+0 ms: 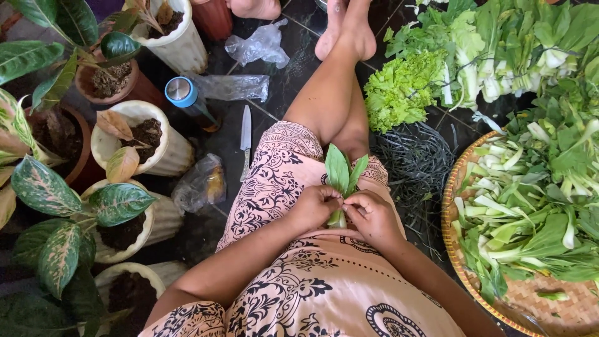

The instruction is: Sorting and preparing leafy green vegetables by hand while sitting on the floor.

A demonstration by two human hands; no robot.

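dark floor, hands around greens

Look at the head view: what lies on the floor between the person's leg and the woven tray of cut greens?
In the head view, a heap of thin dark strands lies between the leg and the woven tray.

Knife, blue bottle, potted plants

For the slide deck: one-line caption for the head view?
Left hand and right hand hold a small leafy green over the lap, beside a woven tray of cut greens.
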